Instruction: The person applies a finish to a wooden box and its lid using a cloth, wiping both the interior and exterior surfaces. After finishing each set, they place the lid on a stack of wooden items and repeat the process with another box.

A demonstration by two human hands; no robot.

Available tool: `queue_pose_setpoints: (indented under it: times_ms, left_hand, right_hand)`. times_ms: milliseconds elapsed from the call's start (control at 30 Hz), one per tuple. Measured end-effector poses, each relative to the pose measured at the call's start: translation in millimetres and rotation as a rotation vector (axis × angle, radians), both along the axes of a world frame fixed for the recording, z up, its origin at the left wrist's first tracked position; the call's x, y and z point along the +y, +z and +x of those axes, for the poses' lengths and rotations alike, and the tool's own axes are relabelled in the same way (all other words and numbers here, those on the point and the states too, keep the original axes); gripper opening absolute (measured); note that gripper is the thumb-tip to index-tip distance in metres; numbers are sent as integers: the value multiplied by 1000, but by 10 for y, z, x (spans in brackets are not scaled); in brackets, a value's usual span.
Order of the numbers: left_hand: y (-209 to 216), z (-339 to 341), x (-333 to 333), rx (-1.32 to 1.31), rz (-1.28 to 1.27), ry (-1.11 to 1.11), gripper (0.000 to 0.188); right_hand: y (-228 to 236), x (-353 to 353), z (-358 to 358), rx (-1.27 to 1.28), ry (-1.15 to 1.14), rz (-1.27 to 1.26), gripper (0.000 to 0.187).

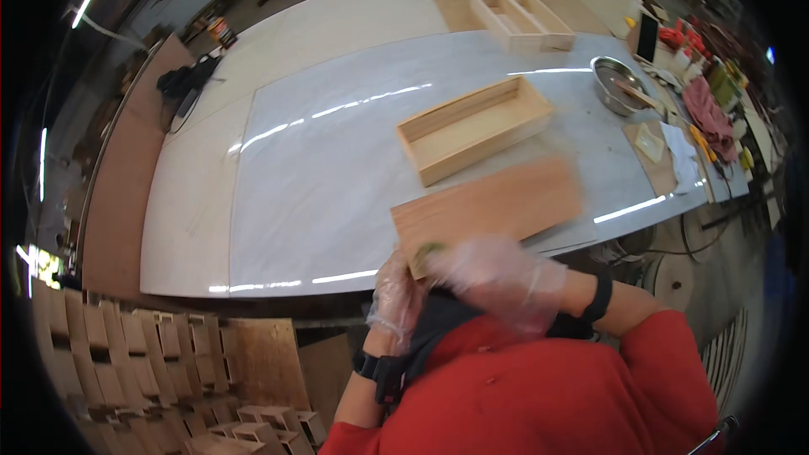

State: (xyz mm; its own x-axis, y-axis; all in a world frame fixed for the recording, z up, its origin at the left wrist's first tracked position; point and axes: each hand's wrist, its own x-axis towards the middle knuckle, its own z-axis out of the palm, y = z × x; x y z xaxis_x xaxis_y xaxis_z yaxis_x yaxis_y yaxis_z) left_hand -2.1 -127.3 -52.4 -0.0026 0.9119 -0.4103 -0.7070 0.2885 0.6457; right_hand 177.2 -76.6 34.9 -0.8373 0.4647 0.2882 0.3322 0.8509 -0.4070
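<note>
A long wooden board face, reddish-brown and blurred at its far right end, is in front of me at the table's near edge. Whether it is a single panel or one side of a box, I cannot tell. My left hand, in a clear plastic glove, grips its near left corner. Over the same end is my right hand, also gloved and smeared by motion, closed on a small greenish pad against the wood. Just beyond lies an open, pale wooden box, empty inside.
A divided wooden box stands at the far side of the sheet-covered table. To the right are a metal bowl with a brush-like tool, a white cloth and a pink cloth. Several wooden boxes are stacked lower left.
</note>
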Motion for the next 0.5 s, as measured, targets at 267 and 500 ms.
queue_pose_setpoints:
  times_ms: [267,500]
  left_hand:
    - [79,-166,-37,39,79,-81,54]
    - [-108,-32,-13,-59,339,-161,57]
  right_hand:
    - [-1071,751,1893,-513,-560,470,23]
    - [-2152,1028,3086,-25,-781,-210,45]
